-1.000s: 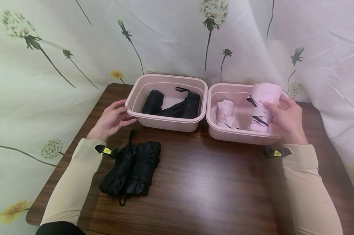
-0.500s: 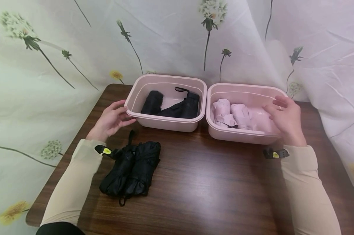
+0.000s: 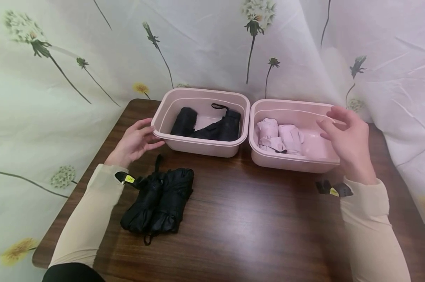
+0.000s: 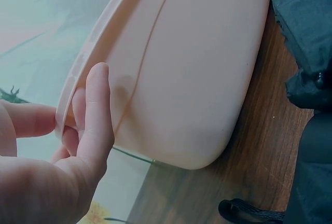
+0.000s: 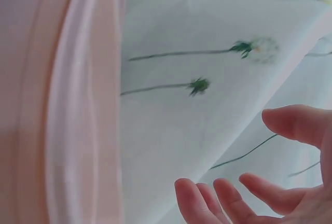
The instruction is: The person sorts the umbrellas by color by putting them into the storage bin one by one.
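My left hand [image 3: 132, 144] pinches the left end of a pale pink plastic bin [image 3: 201, 149]. In the left wrist view the thumb and fingers [image 4: 97, 110] lie on either side of the rim. Two black folded umbrellas [image 3: 230, 125] lie in that bin. Beside it stands a second pink bin [image 3: 290, 163], with two pink folded umbrellas [image 3: 290, 137] side by side in its left half. Over this bin's right end hovers my right hand [image 3: 351, 139], its fingers relaxed and apart, holding nothing.
Two more black folded umbrellas [image 3: 159, 201] lie together on the dark wooden table [image 3: 247, 235], in front of the left bin. A white cloth with a dandelion print [image 3: 205, 43] hangs behind the bins.
The right hand let go of a pink folded umbrella, which now lies beside the other in the right bin. Since then this hand has drawn slightly back. The left hand has stayed put.
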Action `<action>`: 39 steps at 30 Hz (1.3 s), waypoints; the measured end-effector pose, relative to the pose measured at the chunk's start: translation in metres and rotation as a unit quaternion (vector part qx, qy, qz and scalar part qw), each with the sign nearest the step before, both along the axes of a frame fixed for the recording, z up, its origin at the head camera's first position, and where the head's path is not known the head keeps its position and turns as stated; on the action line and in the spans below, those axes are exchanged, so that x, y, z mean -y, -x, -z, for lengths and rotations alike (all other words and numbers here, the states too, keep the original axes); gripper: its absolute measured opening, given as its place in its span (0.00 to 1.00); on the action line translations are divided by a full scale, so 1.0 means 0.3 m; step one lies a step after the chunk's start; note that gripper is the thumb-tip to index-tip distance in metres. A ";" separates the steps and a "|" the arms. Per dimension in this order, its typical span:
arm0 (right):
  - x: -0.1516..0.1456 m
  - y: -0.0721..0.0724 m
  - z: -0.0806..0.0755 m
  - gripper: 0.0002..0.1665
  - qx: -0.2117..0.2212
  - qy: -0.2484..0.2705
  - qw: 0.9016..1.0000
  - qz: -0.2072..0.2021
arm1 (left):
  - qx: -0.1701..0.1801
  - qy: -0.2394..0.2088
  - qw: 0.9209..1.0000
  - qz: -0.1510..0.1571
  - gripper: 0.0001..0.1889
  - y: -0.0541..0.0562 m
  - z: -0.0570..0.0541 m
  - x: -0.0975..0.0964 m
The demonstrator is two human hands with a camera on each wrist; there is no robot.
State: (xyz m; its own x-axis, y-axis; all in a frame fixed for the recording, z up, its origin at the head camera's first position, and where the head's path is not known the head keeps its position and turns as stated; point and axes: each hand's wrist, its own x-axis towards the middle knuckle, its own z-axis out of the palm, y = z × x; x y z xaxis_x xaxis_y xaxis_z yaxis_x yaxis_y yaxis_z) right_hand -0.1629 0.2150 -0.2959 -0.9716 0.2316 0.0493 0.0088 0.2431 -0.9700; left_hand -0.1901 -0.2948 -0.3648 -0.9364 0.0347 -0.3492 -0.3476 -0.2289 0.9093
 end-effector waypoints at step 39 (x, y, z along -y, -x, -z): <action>0.665 -0.220 0.307 0.25 -0.051 -0.117 0.940 -0.317 | 0.006 0.017 1.000 0.000 0.28 -0.001 -0.005 0.002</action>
